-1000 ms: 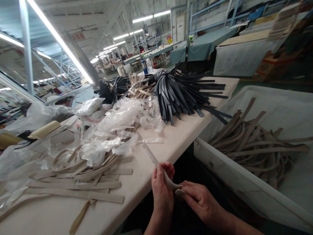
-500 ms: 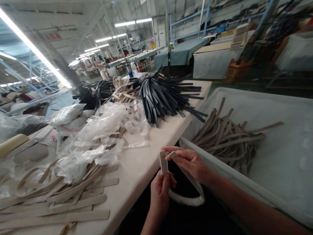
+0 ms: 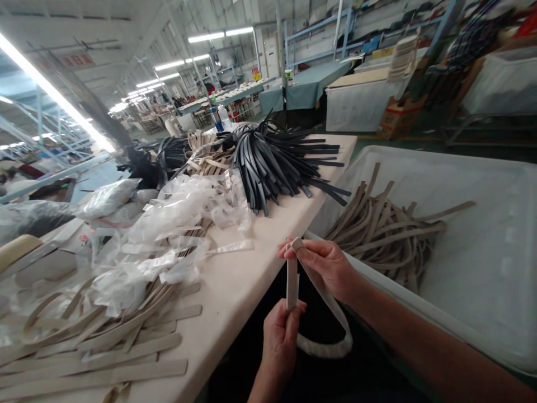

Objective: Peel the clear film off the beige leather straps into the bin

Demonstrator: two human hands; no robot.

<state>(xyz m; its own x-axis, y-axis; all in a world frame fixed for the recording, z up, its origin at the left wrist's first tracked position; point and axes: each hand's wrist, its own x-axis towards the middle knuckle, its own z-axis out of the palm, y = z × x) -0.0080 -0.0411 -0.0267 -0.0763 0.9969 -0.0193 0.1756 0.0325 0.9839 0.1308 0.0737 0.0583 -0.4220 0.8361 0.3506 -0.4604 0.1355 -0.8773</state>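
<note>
A light beige strap [image 3: 331, 344] hangs in a loop between my hands, past the near edge of the table. My left hand [image 3: 280, 333] is closed round the strap low down, and a straight length stands up out of it. Above, my right hand [image 3: 321, 263] pinches the strap's ends between thumb and fingers, one tip poking out at the top. Both hands are in the air, apart from the table. Fingers hide part of where the two ends meet.
On the pale table [image 3: 235, 285] lie beige straps [image 3: 138, 372], crumpled clear plastic [image 3: 176, 207] and a bundle of black straps [image 3: 268, 162]. To the right stands a white bin [image 3: 482, 263] with a heap of beige straps [image 3: 390, 235]. A person [image 3: 474, 39] is at the far right.
My right hand has risen slightly relative to my left, which now grips lower, and a longer straight stretch of strap shows between them. The whole view has shifted a little.
</note>
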